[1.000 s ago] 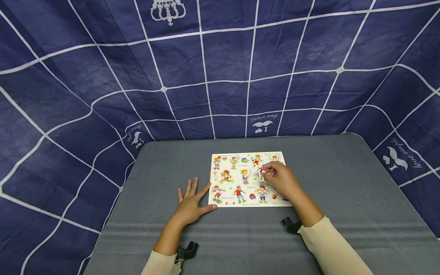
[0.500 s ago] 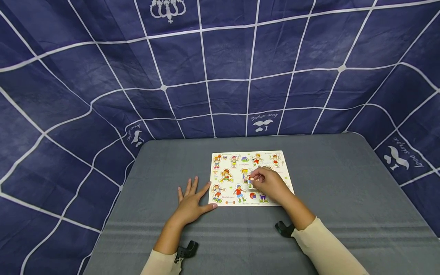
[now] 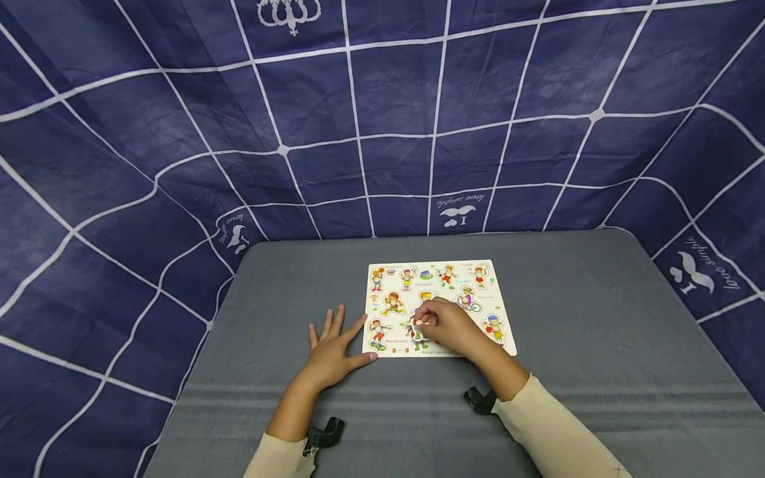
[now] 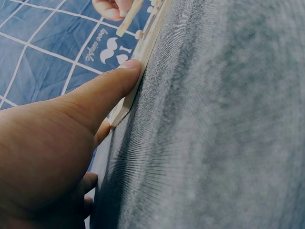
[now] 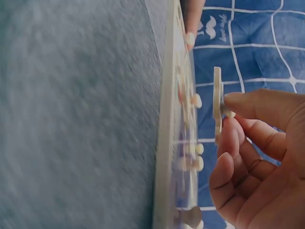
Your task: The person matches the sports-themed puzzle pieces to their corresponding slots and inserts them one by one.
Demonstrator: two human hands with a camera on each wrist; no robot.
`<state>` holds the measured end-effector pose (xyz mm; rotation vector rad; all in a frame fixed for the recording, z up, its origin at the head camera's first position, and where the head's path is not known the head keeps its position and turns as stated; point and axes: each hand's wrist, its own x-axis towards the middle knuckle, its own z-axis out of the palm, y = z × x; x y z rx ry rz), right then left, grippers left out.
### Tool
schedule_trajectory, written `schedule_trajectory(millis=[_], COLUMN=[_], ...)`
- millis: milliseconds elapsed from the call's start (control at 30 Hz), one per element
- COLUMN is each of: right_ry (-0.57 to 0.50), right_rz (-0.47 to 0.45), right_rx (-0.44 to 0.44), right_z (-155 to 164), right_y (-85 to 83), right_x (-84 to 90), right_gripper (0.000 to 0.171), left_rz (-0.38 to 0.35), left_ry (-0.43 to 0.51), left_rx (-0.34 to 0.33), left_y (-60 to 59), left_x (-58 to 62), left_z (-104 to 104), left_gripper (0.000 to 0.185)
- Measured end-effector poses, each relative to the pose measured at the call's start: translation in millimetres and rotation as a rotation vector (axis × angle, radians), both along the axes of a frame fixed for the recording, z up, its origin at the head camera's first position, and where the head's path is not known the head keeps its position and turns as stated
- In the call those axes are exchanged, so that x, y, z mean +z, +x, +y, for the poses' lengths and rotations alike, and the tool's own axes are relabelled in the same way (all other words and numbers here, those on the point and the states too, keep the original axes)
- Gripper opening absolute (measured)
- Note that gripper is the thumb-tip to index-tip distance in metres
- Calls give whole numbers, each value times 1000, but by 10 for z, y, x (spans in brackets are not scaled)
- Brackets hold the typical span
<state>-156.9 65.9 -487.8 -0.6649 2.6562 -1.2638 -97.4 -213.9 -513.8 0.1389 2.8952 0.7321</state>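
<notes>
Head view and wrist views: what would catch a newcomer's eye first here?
The colourful puzzle board of cartoon sports figures, mid-table on the grey table. Over it the right hand pinches a puzzle piece by its peg, lifted clear of the board in the right wrist view. The left hand lies flat, thumb against the board's left edge, before a blue checked cloth.

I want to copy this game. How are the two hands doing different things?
The left hand lies flat on the table with fingers spread; the right hand is curled, hovering over the board. The left hand holds nothing, only its thumb pressing the board's edge; the right hand pinches a puzzle piece by its peg, lifted off the board. Both wear cream sleeves.
</notes>
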Motion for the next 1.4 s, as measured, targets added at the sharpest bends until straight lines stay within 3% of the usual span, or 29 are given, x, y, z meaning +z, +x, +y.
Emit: schedule_trajectory(millis=[367,1033,1400], right_ry=[38,100,71], right_rz=[44,38,35], right_rx=[94,94,96], right_z=[-68,-54,-58], right_y=[70,61,57], right_x=[-80,-165,-148], right_gripper=[10,10,9], left_rz=[4,-6,-3], left_ry=[-3,10,3], left_rx=[-4,2,5], left_y=[30,44,36], left_x=[0,12,3], left_z=[-16,-2,-5], left_gripper=[86,87,86])
